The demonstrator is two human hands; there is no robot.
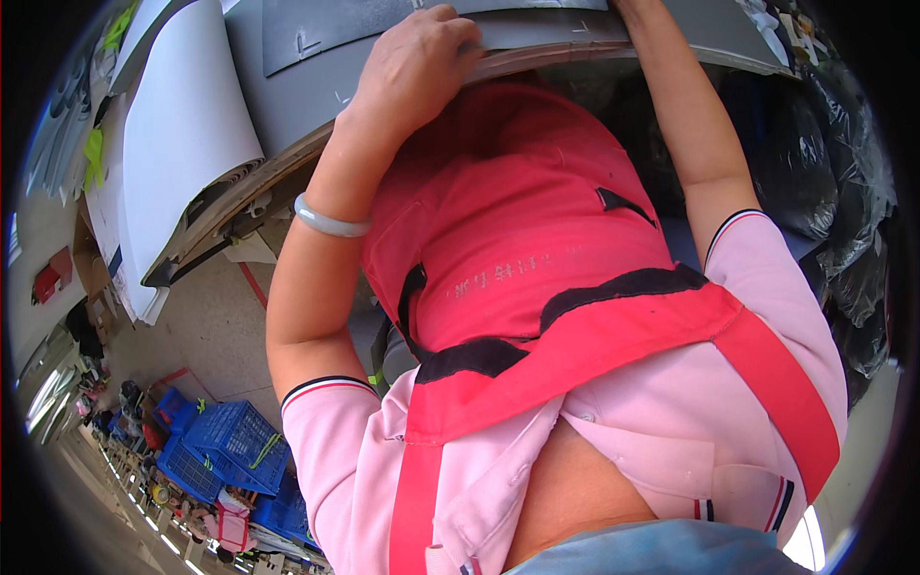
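Note:
My left hand (pixel 417 67) rests at the near edge of a grey worktop (pixel 287 110), back of the hand up, with a pale bangle (pixel 331 221) farther down the arm. Its fingers are curled inward; whatever they grip, if anything, is hidden. Just beyond lies a dark grey sheet (pixel 331 27) with small white corner marks. Of my right hand (pixel 631 6) only the wrist end shows at the top edge, beside the sheet's right end; its fingers are cut off from view.
A large white sheet (pixel 187 134) curls over the worktop's left side. Blue plastic crates (pixel 230 441) stand on the floor at lower left. Dark plastic bags (pixel 800 168) are piled at the right. My red apron (pixel 517 220) presses close under the worktop's edge.

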